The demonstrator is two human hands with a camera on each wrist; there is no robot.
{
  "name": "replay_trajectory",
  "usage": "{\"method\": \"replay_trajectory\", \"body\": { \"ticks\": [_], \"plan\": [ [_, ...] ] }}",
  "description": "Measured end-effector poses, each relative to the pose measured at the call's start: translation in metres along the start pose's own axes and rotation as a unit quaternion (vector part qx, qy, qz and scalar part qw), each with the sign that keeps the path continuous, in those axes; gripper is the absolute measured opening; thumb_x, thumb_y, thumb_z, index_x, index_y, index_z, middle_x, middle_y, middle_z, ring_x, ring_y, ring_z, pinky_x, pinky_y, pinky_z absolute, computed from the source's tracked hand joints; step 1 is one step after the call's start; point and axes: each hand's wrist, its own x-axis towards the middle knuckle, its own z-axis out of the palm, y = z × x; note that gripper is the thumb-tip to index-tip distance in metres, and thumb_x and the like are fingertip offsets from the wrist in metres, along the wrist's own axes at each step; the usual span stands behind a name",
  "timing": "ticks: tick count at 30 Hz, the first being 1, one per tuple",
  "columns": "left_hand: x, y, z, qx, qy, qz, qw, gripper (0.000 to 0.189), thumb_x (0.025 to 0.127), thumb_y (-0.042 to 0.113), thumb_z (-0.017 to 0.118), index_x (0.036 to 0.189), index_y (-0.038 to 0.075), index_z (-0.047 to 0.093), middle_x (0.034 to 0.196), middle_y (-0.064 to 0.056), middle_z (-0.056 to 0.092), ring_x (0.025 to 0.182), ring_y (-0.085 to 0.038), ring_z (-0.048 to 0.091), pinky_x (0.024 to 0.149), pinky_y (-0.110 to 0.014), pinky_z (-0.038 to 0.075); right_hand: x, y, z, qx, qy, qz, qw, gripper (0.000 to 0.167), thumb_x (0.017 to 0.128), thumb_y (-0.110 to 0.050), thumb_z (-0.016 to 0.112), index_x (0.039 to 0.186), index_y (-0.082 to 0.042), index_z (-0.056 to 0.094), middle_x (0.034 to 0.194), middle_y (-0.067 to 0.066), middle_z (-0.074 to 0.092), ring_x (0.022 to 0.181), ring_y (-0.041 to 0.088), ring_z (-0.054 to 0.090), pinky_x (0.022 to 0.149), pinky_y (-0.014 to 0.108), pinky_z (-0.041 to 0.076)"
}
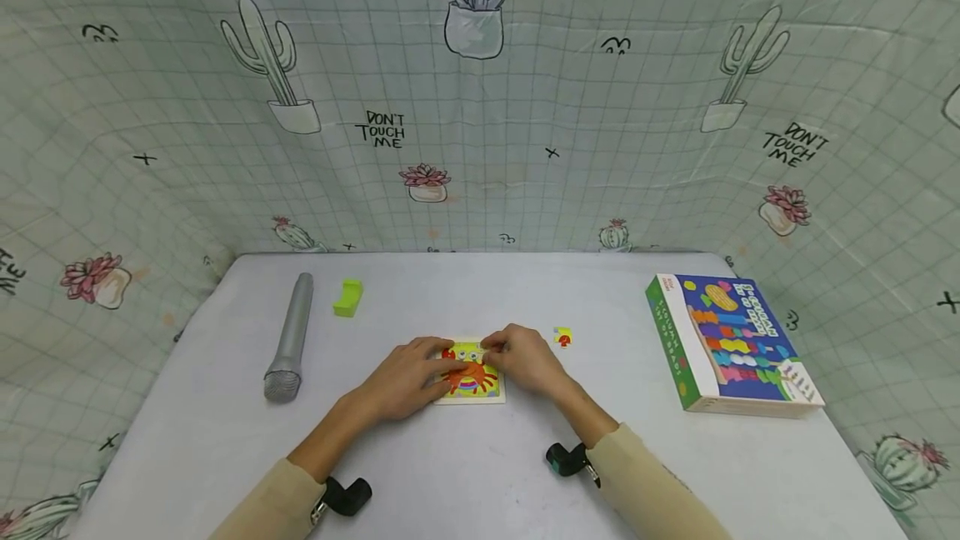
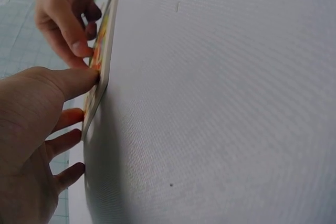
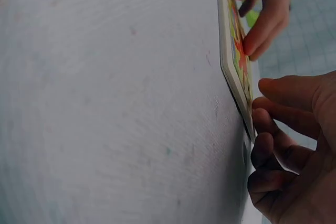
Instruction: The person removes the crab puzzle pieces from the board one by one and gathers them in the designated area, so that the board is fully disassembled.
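Note:
A jigsaw puzzle [image 1: 471, 380] with a red crab on yellow lies flat on the table in a pale frame. My left hand [image 1: 405, 377] rests on its left side, fingers spread and fairly straight, with the thumb [image 2: 84, 81] on its near part. At the upper right corner is my right hand [image 1: 528, 361], its thumb and index finger close together by the puzzle's edge and the other fingers curled. Whether a piece is between them is hidden. To the right of that hand lies a loose yellow and red puzzle piece [image 1: 563, 337].
A grey microphone [image 1: 291, 340] and a lime-green block [image 1: 348, 297] lie to the left on the white table [image 1: 465, 473]. On the right is a boxed bead game [image 1: 738, 344]. A patterned cloth [image 1: 480, 123] hangs behind the table.

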Motion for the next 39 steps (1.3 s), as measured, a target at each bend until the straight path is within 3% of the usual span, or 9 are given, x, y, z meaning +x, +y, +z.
{"method": "replay_trajectory", "body": {
  "ticks": [10, 39],
  "plan": [
    [0.0, 0.004, -0.005, 0.003, 0.002, 0.006, 1.0, 0.04, 0.1, 0.036, 0.062, 0.138, 0.025, 0.064, 0.146, -0.012, 0.051, 0.137, -0.035, 0.045, 0.101, -0.058, 0.043, 0.0, -0.007, 0.0, -0.032, -0.001, 0.004, 0.9995, 0.021, 0.093, -0.018, 0.072, 0.109, -0.007, 0.078, 0.09, -0.001, 0.064, 0.078, 0.012, 0.056, 0.072, 0.032, 0.048],
    [-0.001, 0.005, -0.002, 0.005, 0.001, -0.002, 1.0, 0.039, 0.099, 0.033, 0.063, 0.137, 0.024, 0.065, 0.145, -0.012, 0.052, 0.136, -0.035, 0.045, 0.101, -0.057, 0.043, 0.01, -0.002, 0.007, 0.042, 0.011, 0.026, 0.9987, 0.006, 0.091, -0.019, 0.073, 0.092, -0.013, 0.071, 0.079, -0.004, 0.063, 0.072, 0.012, 0.056, 0.067, 0.029, 0.045]
  ]
}}
